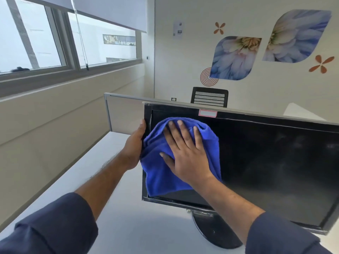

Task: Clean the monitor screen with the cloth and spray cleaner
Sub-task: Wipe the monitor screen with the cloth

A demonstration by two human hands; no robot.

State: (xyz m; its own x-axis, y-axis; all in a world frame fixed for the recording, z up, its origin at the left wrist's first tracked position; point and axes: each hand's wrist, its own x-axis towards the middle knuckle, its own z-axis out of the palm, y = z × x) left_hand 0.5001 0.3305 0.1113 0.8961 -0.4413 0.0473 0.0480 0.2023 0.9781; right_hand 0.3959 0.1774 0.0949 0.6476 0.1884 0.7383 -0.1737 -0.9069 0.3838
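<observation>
A black monitor (266,162) stands on a round black base (211,233) on the white desk. A bright blue cloth (159,176) lies bunched against the left part of the dark screen. My right hand (185,153) presses flat on the cloth with its fingers spread. My left hand (134,145) grips the monitor's left edge, thumb on the front bezel. A pink-edged white label (207,113) is stuck on the top bezel. No spray cleaner bottle is in view.
The white desk (102,180) runs along a beige wall under a window (55,43) on the left. A grey partition (122,112) stands behind the monitor. Beyond it are a black mesh chair (209,97) and a wall with flower decals.
</observation>
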